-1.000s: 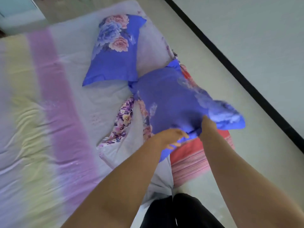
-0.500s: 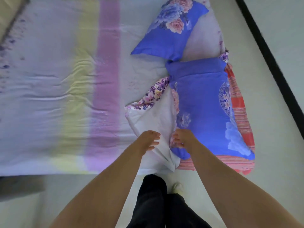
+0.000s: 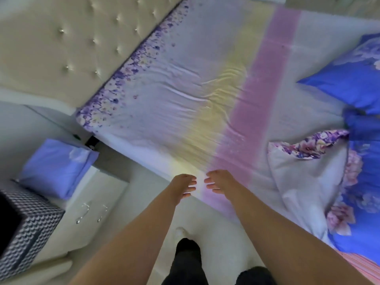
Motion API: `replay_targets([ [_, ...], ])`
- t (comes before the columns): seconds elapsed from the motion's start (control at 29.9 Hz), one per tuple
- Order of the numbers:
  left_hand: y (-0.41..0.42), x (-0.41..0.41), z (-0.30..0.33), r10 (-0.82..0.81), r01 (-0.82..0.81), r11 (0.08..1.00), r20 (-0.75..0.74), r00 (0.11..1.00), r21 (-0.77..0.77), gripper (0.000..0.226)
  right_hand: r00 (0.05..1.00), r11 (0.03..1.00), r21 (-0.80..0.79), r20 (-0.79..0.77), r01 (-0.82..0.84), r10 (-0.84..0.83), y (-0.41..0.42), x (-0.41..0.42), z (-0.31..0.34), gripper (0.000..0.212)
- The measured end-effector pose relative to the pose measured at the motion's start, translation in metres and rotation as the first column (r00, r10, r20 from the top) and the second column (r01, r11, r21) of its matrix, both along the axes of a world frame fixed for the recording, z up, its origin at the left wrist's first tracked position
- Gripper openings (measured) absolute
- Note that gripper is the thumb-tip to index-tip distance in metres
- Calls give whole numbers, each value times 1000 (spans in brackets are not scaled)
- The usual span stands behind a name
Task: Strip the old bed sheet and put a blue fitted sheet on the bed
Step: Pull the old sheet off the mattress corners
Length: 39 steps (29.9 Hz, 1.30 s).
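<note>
The old sheet (image 3: 185, 95), pale with a yellow and a pink stripe and a purple flower border, covers the bed. My left hand (image 3: 183, 185) and my right hand (image 3: 218, 182) hover side by side over the bed's near edge, at the yellow and pink stripes, fingers loosely curled and holding nothing. A folded blue cloth (image 3: 55, 165) lies on the bedside cabinet at the left. Two blue flowered pillows (image 3: 353, 83) and a flowered bundle of bedding (image 3: 308, 163) lie on the right part of the bed.
A tufted cream headboard (image 3: 67, 44) stands at the upper left. A white bedside cabinet (image 3: 96, 202) and a black-and-white patterned box (image 3: 24, 225) are at the left. A red striped cloth (image 3: 368, 266) shows at the lower right. My legs stand on pale floor (image 3: 222, 243).
I have turned left from the pillows; both hands let go of the blue pillow and white bedding, and now hang over the striped part of the bed's edge.
</note>
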<state>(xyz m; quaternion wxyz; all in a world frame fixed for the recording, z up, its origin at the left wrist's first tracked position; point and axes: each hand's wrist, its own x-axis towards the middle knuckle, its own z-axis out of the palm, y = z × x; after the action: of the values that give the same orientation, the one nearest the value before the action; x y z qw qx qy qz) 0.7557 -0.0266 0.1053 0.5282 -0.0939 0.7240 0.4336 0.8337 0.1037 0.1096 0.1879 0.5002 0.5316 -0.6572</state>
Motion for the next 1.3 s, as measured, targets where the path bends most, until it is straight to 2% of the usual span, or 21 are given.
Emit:
replay_targets([
  [0.2, -113, -136, -6, 266, -274, 956, -80, 961, -103, 12, 993, 997, -7, -98, -73, 72, -97, -153, 13, 10],
  [0.47, -171, -271, -36, 425, -427, 900, -42, 904, -84, 16, 963, 975, 63, -152, -214, 221, -132, -325, 0, 12],
  [0.63, -187, -362, -55, 518, -522, 848, -67, 853, -90, 13, 916, 917, 51, -41, -397, 399, -143, -426, -18, 11],
  [0.77, -205, -432, -66, 590, -591, 803, -31, 807, -78, 24, 871, 867, 89, 11, -490, 491, -151, -502, -21, 12],
  [0.84, -214, -464, -69, 598, -600, 796, -40, 800, -79, 26, 869, 864, 94, 16, -494, 495, -156, -532, -28, 14],
  [0.97, -234, -533, -90, 579, -585, 802, -84, 811, -120, 14, 871, 867, 90, 44, -491, 489, -169, -591, -55, 17],
  [1.1, -261, -602, -130, 516, -540, 806, -162, 841, -241, 40, 911, 912, 37, 77, -408, 405, -190, -647, -87, 22],
  [1.24, -279, -664, -155, 432, -481, 826, -216, 875, -294, 53, 943, 943, -11, 21, -332, 332, -218, -689, -119, 19],
  [1.3, -286, -692, -175, 379, -438, 845, -236, 895, -306, 57, 932, 931, 33, 10, -363, 363, -231, -710, -139, 12],
])
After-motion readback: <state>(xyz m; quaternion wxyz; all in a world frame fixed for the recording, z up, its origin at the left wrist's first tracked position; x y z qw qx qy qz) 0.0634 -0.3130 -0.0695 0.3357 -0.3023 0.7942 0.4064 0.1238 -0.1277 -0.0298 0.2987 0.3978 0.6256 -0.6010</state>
